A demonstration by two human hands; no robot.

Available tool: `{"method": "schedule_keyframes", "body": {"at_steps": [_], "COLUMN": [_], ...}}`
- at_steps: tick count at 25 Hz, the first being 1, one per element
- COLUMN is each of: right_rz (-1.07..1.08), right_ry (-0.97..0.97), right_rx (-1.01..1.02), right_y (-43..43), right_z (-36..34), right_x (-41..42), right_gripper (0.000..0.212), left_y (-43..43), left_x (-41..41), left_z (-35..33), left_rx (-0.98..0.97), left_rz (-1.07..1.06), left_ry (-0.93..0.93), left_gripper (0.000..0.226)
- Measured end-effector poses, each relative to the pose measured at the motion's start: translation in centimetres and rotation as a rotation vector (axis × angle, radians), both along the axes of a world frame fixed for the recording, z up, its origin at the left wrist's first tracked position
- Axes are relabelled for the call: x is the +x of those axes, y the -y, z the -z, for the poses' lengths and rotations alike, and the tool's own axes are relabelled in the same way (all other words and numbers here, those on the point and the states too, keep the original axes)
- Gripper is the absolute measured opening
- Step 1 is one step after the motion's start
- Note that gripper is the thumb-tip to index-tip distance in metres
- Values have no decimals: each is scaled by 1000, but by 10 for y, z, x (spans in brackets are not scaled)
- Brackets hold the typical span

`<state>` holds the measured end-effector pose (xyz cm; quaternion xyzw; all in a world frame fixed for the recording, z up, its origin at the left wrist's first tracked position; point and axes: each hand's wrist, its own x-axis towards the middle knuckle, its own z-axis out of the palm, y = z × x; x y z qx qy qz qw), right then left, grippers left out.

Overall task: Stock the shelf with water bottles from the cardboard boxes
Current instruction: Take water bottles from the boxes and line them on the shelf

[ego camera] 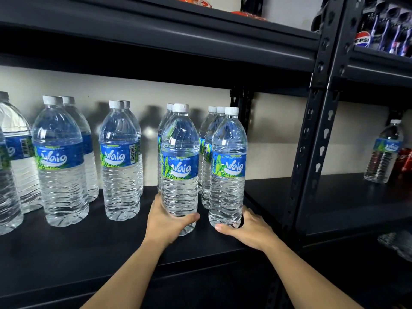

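Clear water bottles with blue labels and white caps stand in rows on a black shelf [111,248]. My left hand [166,224] is wrapped around the base of one water bottle [180,166], upright at the front of the middle row. My right hand [247,230] grips the base of another water bottle [228,166] at the front of the right-hand row. Both bottles stand on or just above the shelf board. Further bottles [120,161] [59,161] stand to the left. No cardboard box is in view.
A black upright post [312,152] bounds the shelf bay on the right. The neighbouring bay holds a single water bottle [385,152] and red cola packs [404,159]. Dark Pepsi bottles [383,30] sit on the upper right shelf. The upper shelf board [156,41] hangs low overhead.
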<state>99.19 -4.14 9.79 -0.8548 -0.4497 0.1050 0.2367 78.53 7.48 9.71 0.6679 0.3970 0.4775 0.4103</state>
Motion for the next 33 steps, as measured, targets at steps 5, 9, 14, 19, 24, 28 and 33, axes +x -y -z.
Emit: {"method": "schedule_keyframes", "body": {"at_steps": [5, 9, 14, 19, 24, 28, 33], "right_rz": [-5, -16, -23, -99, -209, -64, 288], "right_ry": [13, 57, 135, 265, 274, 221, -10], "right_rx": [4, -9, 45, 162, 174, 21, -78], "right_y": [-1, -2, 10, 51, 137, 217, 313], "right_z": [2, 3, 4, 29, 46, 75, 169], "right_x": [3, 2, -4, -23, -25, -2, 40], "right_gripper": [129, 127, 111, 75, 56, 47, 49], "left_y": [1, 1, 17, 64, 156, 213, 262], "left_x": [0, 1, -7, -20, 3, 40, 79], "left_z": [-1, -2, -3, 8, 51, 97, 191], "left_rx": [-18, -32, -69, 73, 328, 287, 37], "left_rz": [1, -2, -22, -133, -38, 149, 327], "left_ry": [-8, -17, -110, 20, 19, -164, -482], "left_gripper": [80, 82, 131, 106, 48, 38, 47]}}
